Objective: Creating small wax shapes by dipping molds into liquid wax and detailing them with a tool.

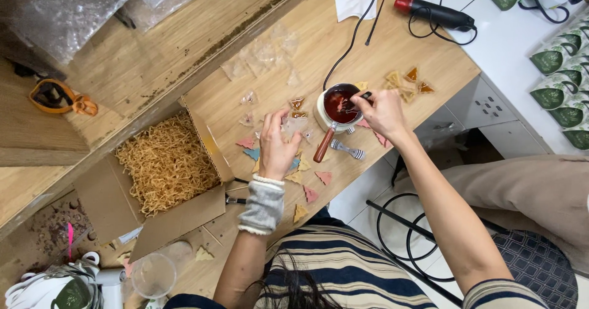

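Right hand (383, 114) grips a small tool dipped in the red wax pot (339, 108) on the tabletop (288, 82); left hand (277, 146) pinches a clear packet (294, 125). Sealed packets (408, 83) lie beyond the pot; bare triangular pieces (313, 186) remain unpacked.

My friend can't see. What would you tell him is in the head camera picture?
A person's right hand dips a small tool into a pot of red liquid on a wooden table. Their left hand holds a clear bag beside it.
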